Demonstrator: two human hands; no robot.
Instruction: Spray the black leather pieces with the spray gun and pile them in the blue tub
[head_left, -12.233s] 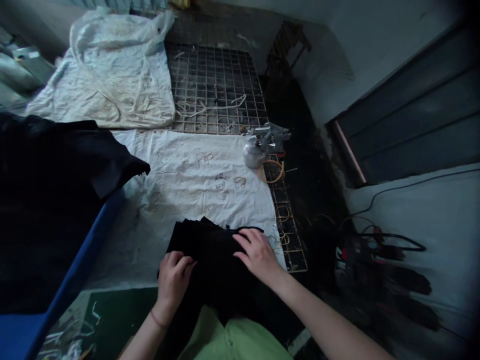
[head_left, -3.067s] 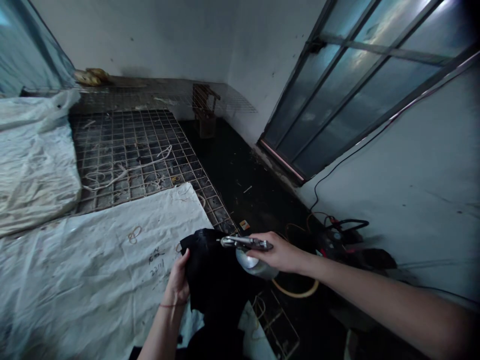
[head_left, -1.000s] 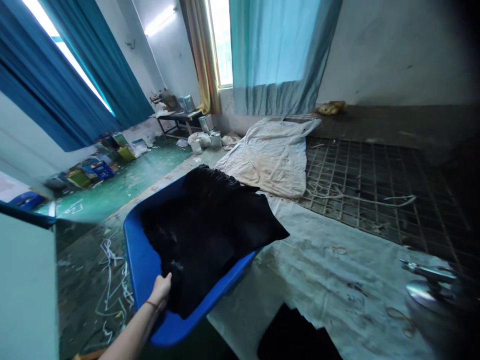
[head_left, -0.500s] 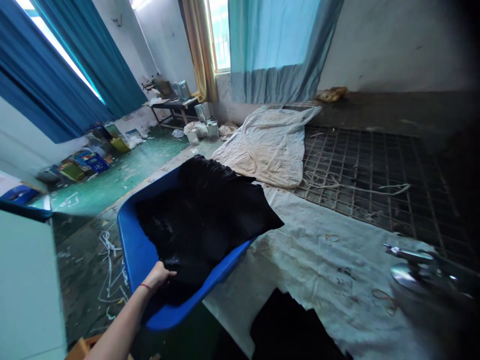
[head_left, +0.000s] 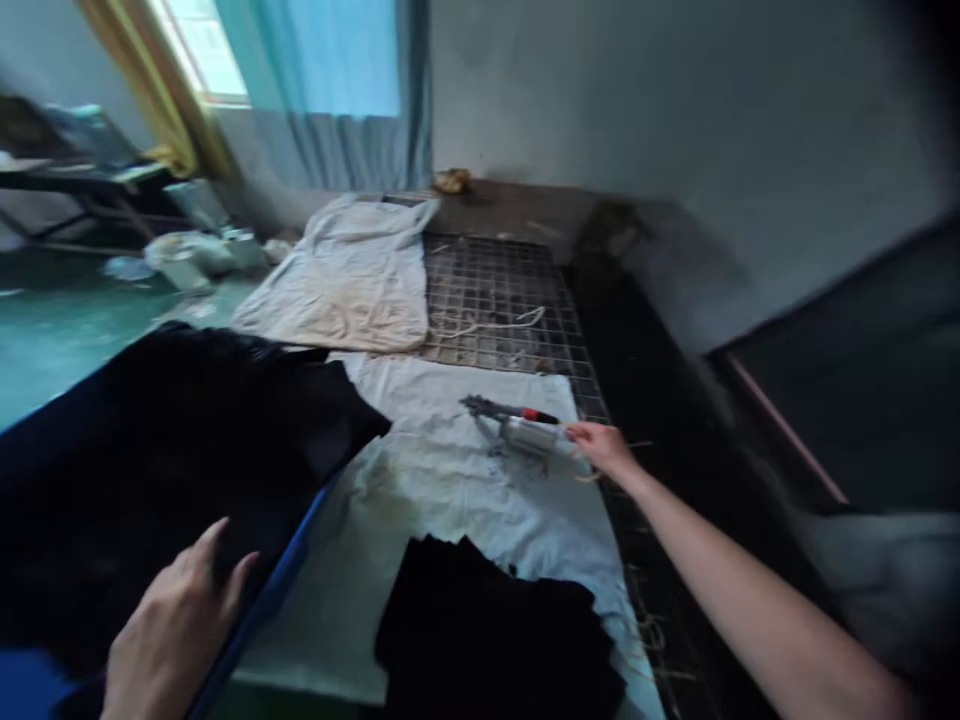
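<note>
My left hand (head_left: 176, 610) is over the black sheets (head_left: 165, 430), its fingers spread and not gripping. These sheets lie piled in a blue tub (head_left: 289, 560) on the left, their far corner jutting past its rim. At arm's length, my right hand (head_left: 601, 452) is closed at the rear end of a spray gun (head_left: 517, 410) with a red band and a pale metal cup. The gun points left, at or just above the white cloth (head_left: 442, 450); blur hides whether it touches. Near me lies a second stack of black pieces (head_left: 499, 640), jagged along its far edge.
A wire grid (head_left: 502, 285) with loose cord runs beyond and beside the cloth. A crumpled off-white sheet (head_left: 352, 285) covers part of it. Metal cans and bags (head_left: 199, 255) stand on the floor at the left, by a table (head_left: 90, 180).
The view has swung right. My left hand has let go of the black sheets' edge and opened. The spray gun is now farther from me, with my right hand in view behind it.
</note>
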